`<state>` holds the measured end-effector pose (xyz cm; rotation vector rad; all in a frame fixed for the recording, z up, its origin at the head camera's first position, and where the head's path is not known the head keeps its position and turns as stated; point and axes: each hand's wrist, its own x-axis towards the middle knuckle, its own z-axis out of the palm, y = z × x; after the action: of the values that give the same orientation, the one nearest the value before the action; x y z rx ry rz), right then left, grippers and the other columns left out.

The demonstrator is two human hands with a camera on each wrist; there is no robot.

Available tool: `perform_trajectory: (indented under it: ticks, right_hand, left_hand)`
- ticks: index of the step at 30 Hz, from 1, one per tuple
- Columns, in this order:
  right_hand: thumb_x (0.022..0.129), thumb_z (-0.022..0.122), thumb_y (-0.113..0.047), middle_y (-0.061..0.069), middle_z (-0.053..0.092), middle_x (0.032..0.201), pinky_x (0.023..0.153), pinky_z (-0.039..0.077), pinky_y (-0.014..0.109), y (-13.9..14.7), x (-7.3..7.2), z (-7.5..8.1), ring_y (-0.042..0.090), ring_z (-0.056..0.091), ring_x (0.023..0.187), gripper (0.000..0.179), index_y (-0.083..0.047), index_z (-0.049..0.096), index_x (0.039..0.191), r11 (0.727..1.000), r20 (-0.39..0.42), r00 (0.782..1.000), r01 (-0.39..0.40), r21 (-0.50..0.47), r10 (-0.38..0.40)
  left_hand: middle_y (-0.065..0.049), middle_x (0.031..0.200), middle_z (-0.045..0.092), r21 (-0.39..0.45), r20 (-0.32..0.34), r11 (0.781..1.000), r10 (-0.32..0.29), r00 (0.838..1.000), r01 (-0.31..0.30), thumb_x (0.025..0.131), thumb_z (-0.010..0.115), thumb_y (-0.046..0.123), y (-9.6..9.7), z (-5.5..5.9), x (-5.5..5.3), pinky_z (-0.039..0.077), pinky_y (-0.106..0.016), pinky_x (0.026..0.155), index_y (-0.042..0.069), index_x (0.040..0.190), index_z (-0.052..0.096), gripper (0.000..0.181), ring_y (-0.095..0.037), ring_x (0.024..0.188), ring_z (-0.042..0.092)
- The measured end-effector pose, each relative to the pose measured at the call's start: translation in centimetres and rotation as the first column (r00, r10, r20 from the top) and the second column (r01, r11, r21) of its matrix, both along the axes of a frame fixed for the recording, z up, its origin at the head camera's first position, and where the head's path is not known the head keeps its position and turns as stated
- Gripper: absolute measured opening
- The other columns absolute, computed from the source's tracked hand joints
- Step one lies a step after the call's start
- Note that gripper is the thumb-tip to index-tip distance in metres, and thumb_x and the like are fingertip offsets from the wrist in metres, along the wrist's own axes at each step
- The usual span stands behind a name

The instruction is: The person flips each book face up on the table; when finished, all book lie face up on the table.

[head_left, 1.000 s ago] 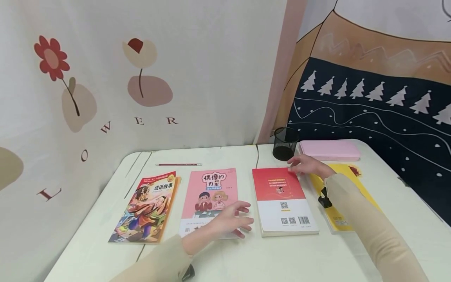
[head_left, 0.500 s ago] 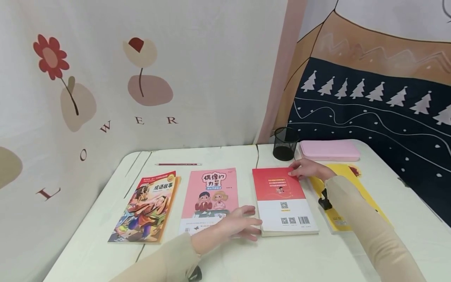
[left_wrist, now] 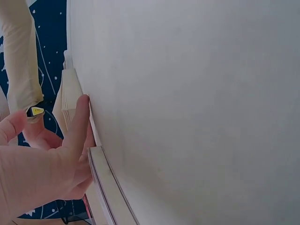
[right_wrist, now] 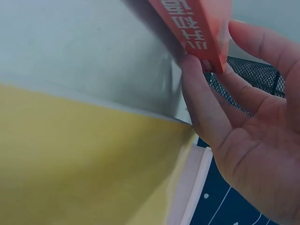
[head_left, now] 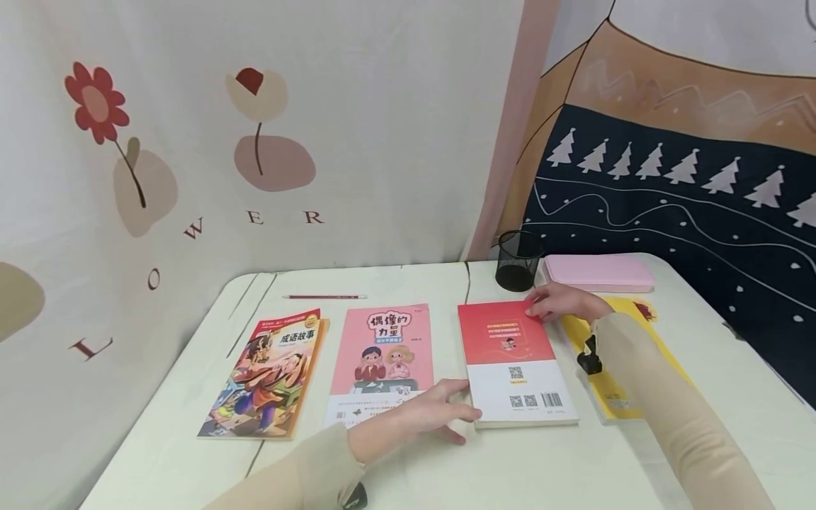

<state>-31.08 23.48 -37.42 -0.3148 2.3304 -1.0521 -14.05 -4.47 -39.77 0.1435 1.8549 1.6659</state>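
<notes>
A red and white book (head_left: 506,368) lies back cover up on the table, with a barcode at its lower right. My right hand (head_left: 564,303) pinches its upper right corner; in the right wrist view, fingers (right_wrist: 201,96) sit on either side of the red printed spine (right_wrist: 206,42). At the lower left corner is my left hand (head_left: 430,414), fingers extended, fingertips right at the edge. From the left wrist, a straight finger (left_wrist: 80,117) overlaps the book's page block (left_wrist: 71,91). Beneath my left hand, the lower part of a pink book (head_left: 382,354) is partly covered.
An idiom storybook (head_left: 268,375) with an orange edge lies at the left. A yellow book (head_left: 612,397) is partly hidden under my right forearm. Behind them are a pencil (head_left: 325,297), a black mesh pen holder (head_left: 518,262) and a pink case (head_left: 599,272).
My left hand has moved right, from over the pink book to the red and white book's lower left corner. My right hand has closed on the upper right corner.
</notes>
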Motion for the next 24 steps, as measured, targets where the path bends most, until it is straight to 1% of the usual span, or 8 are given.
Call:
perform_trajectory:
  ticks: [2,5,9,13,17,21,24]
  right_hand:
    - [0.083,0.06,-0.021,0.017,0.051,0.11,0.083,0.045,0.034,0.1,-0.1,0.0,0.025,0.049,0.092,0.051,0.009,0.042,0.12,1.0,0.014,1.0,0.004,-0.004,-0.004]
    - [0.083,0.06,-0.019,0.016,0.051,0.109,0.082,0.045,0.033,0.2,-0.1,-0.1,0.024,0.05,0.09,0.05,0.007,0.04,0.121,1.0,0.046,0.999,0.018,-0.02,-0.017]
    - [0.082,0.059,-0.014,0.017,0.049,0.108,0.08,0.047,0.034,0.3,0.1,0.1,0.024,0.052,0.086,0.049,0.008,0.037,0.12,0.998,0.065,0.998,0.004,-0.064,0.0]
    - [0.082,0.059,-0.013,0.018,0.045,0.109,0.08,0.047,0.037,0.7,0.3,0.5,0.026,0.051,0.089,0.048,0.008,0.037,0.12,0.992,0.032,0.999,-0.015,-0.124,0.019]
    - [0.082,0.061,-0.017,0.017,0.042,0.112,0.081,0.046,0.037,1.2,0.3,0.5,0.029,0.047,0.096,0.048,0.004,0.04,0.12,0.984,0.003,1.0,-0.016,-0.177,0.017]
    - [0.083,0.061,-0.019,0.017,0.04,0.116,0.081,0.046,0.037,1.8,0.3,0.2,0.031,0.045,0.1,0.046,0.0,0.041,0.119,0.973,-0.028,0.999,-0.029,-0.229,0.023]
    - [0.084,0.059,-0.018,0.016,0.039,0.117,0.082,0.044,0.037,2.3,0.4,0.2,0.032,0.044,0.101,0.042,-0.003,0.042,0.119,0.963,-0.05,0.998,-0.036,-0.267,0.023]
  left_hand:
    - [-0.017,0.132,0.023,0.0,0.0,1.0,-0.009,1.0,0.009,0.078,0.062,0.007,0.0,0.0,0.0,0.051,-0.038,0.065,-0.002,0.133,0.032,0.064,-0.027,0.097,0.049]
    - [-0.017,0.131,0.023,0.004,0.0,1.0,-0.013,1.0,0.013,0.078,0.062,0.007,-0.1,-0.1,0.0,0.052,-0.038,0.065,-0.001,0.133,0.033,0.062,-0.027,0.096,0.05]
    - [-0.016,0.132,0.024,0.017,0.003,1.0,-0.014,1.0,0.014,0.079,0.061,0.007,-0.2,-0.1,0.1,0.052,-0.037,0.065,-0.001,0.133,0.034,0.061,-0.026,0.093,0.052]
    - [-0.017,0.133,0.024,0.05,0.013,0.999,0.008,1.0,-0.009,0.079,0.06,0.007,-0.3,-0.1,0.1,0.051,-0.038,0.067,-0.003,0.132,0.033,0.06,-0.026,0.094,0.053]
    - [-0.017,0.131,0.03,0.078,0.02,0.996,0.051,0.999,-0.052,0.079,0.06,0.004,-0.2,-0.2,0.1,0.051,-0.038,0.067,-0.004,0.13,0.034,0.058,-0.025,0.089,0.055]
    - [-0.018,0.13,0.034,0.068,0.003,0.995,0.07,0.998,-0.07,0.077,0.062,0.002,-0.1,-0.4,-0.1,0.051,-0.035,0.067,-0.004,0.13,0.033,0.06,-0.023,0.083,0.058]
    - [-0.019,0.129,0.037,0.042,-0.025,0.996,0.081,0.996,-0.08,0.076,0.064,0.003,0.1,-0.4,-0.3,0.051,-0.032,0.067,-0.005,0.132,0.029,0.066,-0.02,0.083,0.057]
